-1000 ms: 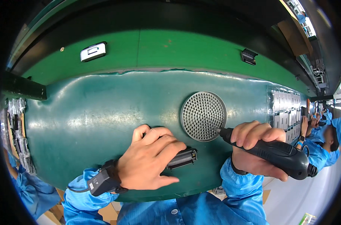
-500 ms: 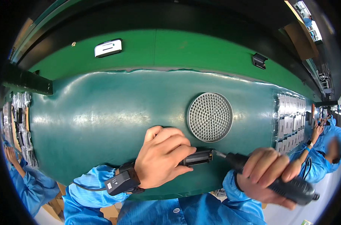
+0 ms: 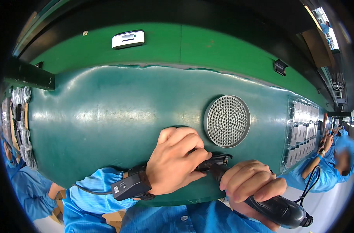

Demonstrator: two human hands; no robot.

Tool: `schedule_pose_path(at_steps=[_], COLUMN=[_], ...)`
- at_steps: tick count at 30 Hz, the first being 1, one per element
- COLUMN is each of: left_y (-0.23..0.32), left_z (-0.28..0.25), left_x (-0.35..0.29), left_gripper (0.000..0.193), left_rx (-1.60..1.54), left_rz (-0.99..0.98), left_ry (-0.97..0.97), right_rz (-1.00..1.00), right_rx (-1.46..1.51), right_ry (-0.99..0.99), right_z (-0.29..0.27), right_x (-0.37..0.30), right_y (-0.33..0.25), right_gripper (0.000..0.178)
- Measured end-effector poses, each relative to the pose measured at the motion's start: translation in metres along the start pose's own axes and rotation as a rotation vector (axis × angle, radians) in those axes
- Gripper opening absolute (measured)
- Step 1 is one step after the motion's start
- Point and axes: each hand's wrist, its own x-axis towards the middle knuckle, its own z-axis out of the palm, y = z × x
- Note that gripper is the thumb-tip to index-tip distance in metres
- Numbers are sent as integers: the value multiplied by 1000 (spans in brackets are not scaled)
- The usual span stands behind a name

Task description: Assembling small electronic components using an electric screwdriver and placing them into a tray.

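While we lean over green mat (image 3: pixel 107 112), left hand (image 3: pixel 175 161) presses down, fingers curled tight over small black part (image 3: pixel 215 160) at near edge of mat. Right hand (image 3: pixel 252 184) clenched around black electric screwdriver (image 3: pixel 278 209), tip meeting black part just beside left fingertips. Round perforated metal disc (image 3: pixel 227 121) lies flat just beyond part, not touching hands. Black wrist device (image 3: pixel 131 185) strapped on left wrist. Tray of grey pieces (image 3: pixel 301 132) at right; co-worker's hands (image 3: pixel 325 141) beyond it.
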Motion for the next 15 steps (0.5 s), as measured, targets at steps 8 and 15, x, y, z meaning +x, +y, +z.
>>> schedule_pose_path(at_steps=[8,15], left_y=[0,0], left_z=[1,1], left_x=[-1,-1], left_gripper=[55,52], left_rx=[-10,-14], left_rz=[-13,-8], left_ry=[1,16], right_rz=[80,23], right_rx=[13,30], right_ry=[22,27], right_z=[3,1], right_x=[-1,-2], right_y=[-1,3], right_gripper=[66,66])
